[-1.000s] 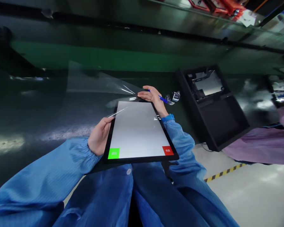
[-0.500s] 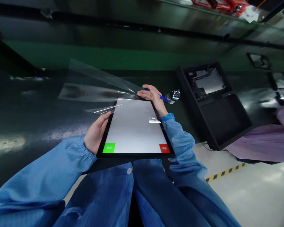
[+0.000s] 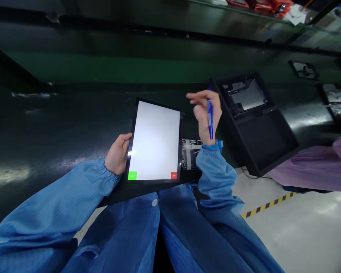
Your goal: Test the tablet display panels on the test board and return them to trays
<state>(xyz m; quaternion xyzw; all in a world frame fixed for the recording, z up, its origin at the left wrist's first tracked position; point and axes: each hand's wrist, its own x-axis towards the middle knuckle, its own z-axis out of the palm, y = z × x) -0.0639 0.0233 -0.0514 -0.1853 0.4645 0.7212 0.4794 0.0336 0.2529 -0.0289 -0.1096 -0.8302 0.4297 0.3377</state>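
A tablet-like display panel (image 3: 156, 144) with a black border shows a lit white screen, a green box at its lower left and a red box at its lower right. My left hand (image 3: 117, 154) grips the panel's left edge, thumb at the rim. To the right of the panel, my right hand (image 3: 207, 110) is raised and apart from it. A blue pen (image 3: 210, 119) is tucked in that hand, its fingers pointing left. Partly behind the right sleeve lies an electronic assembly (image 3: 188, 155) with pale tape strips, beside the panel's lower right edge.
A black two-compartment tray (image 3: 268, 138) stands on the dark bench to the right, a device part in its far compartment. More panels (image 3: 304, 70) lie farther right. Next to them is a person's purple sleeve (image 3: 309, 168). A shelf with red items (image 3: 264, 4) runs above.
The clear film at the panel's far edge is out of sight. My right hand has moved right, off the panel, with the pen. The panel has turned and uncovers the electronic assembly.
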